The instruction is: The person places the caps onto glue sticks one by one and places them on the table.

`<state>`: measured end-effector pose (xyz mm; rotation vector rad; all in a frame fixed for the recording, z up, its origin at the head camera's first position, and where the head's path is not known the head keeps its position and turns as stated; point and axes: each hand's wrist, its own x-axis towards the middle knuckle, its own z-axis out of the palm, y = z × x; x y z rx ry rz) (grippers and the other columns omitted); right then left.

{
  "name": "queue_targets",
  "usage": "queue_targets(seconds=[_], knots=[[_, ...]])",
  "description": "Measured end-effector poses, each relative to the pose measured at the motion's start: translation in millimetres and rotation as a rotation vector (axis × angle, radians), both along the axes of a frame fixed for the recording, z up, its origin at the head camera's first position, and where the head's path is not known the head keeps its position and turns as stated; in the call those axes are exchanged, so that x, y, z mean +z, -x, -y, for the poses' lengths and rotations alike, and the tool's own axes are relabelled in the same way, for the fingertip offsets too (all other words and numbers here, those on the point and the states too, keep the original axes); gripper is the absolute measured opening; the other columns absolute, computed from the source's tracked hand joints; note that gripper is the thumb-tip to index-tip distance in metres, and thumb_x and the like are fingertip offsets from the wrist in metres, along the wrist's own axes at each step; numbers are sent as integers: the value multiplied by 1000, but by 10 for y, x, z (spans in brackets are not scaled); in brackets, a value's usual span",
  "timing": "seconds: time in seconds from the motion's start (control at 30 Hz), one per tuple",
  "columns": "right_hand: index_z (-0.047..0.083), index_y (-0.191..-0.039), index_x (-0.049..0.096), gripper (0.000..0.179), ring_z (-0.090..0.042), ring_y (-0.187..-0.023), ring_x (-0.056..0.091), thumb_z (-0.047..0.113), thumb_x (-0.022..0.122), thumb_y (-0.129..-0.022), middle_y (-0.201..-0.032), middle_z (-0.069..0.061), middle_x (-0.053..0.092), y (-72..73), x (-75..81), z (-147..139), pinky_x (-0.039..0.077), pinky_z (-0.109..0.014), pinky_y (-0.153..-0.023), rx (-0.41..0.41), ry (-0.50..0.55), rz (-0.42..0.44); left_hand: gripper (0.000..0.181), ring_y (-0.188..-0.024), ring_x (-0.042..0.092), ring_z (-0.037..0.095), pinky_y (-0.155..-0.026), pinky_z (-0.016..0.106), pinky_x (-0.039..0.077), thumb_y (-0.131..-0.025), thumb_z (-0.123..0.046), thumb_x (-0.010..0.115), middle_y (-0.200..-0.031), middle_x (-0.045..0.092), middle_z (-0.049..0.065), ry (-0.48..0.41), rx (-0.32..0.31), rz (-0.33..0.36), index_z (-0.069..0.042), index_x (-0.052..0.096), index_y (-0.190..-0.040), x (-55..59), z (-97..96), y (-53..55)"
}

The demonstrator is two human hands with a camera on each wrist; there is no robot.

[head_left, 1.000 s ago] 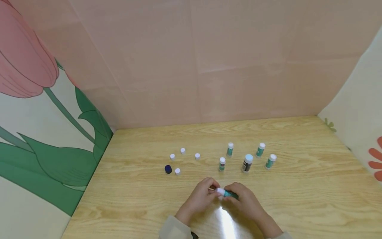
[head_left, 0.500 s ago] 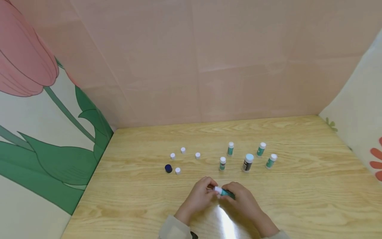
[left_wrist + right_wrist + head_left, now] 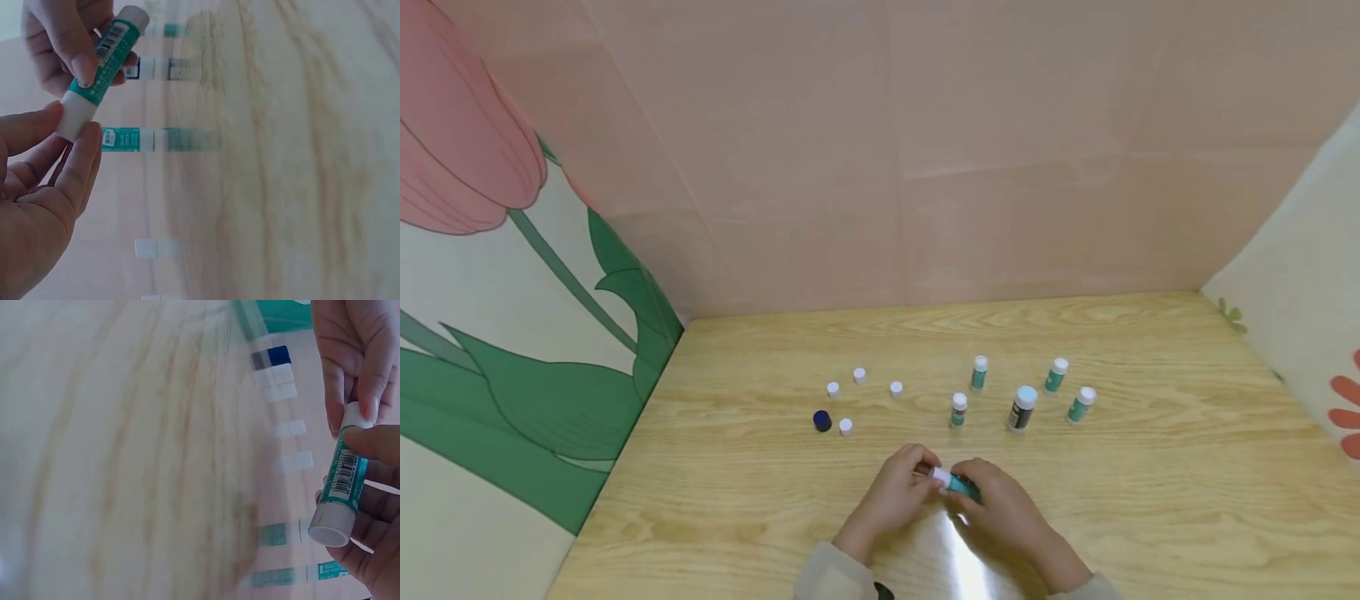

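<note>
A green glue stick with a white cap is held tilted between both hands, low over the table. My left hand pinches the white cap between thumb and fingers, plain in the left wrist view. Around the green barrel, my right hand grips with thumb and fingers. The barcode on the label and the pale base show in the right wrist view. The cap sits against the barrel, with no gap visible.
Several white caps and a dark blue cap stand at left on the wooden table. Beyond my right hand, several capped green glue sticks stand upright around a larger black one. A pink sheet hangs behind.
Both hands have shifted slightly left together with the glue stick between them. Their hold on cap and barrel looks the same. The standing sticks and loose caps have stayed put.
</note>
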<state>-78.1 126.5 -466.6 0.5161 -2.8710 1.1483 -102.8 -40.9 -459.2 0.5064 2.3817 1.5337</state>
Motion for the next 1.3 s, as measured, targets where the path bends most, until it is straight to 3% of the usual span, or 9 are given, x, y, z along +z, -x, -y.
queue_targets(seconds=[0.23,0.7,1.03,1.3], knots=[[13,-90,58,16,-3,-66,43,19,65,-76,-78,12,46,18,-3,14,39,-20,-57,14,-21,6,13,-82,51,7,-71,15,43,-80,-5,59,-88,50,-5,23,8,-38,-5,55,-92,-11,10,6],[12,-88,58,15,-3,-62,41,13,65,-75,-74,10,45,8,-32,6,38,-19,-53,28,-62,40,14,-79,53,7,-70,16,44,-78,-4,61,-86,53,-1,21,35,-38,-1,56,-91,-91,57,33],[11,-87,58,14,-3,-63,42,13,65,-75,-73,11,46,12,-49,8,38,-20,-55,41,-88,67,15,-81,53,10,-70,15,43,-78,-2,61,-89,52,3,46,40,-51,-1,55,-92,-84,110,57],[12,-84,59,13,-3,-62,41,12,66,-73,-72,10,46,33,-44,25,38,-22,-54,53,-111,43,16,-81,53,12,-69,15,44,-77,1,60,-90,52,6,52,82,-86,0,55,-92,-52,166,96]])
